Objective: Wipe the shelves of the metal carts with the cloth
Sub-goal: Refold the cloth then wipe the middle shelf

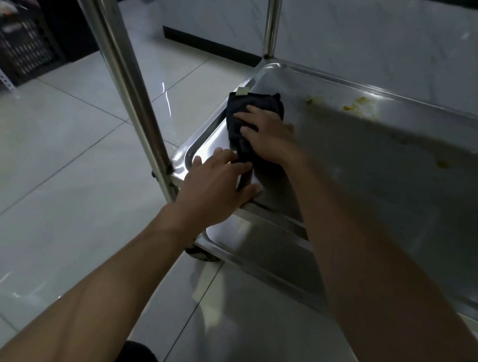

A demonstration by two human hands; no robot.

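A: Head view, what occupied the near-left corner of the cart shelf (384, 175)?

B: A dark cloth (253, 122), bunched, with a pale tag at its far edge, lay on the steel shelf against the left rim.

A: And the hands?

B: The right hand (263, 137) lay flat on the cloth, fingers spread, pressing rather than clasping; its grip was open. The left hand (216, 184) rested on the shelf's near-left corner, fingers extended over the rim and touching the cloth's near end; its grip was also open.

A: Condition of the shelf?

B: Yellowish smears (354, 105) marked the far side, well apart from the cloth, with a smaller spot (442, 163) further right.

A: Surroundings?

B: A steel upright (116, 64) rose from that corner; a lower shelf (268, 245) showed beneath. A black crate (18, 45) stood on the tiled floor (48, 186), far left.
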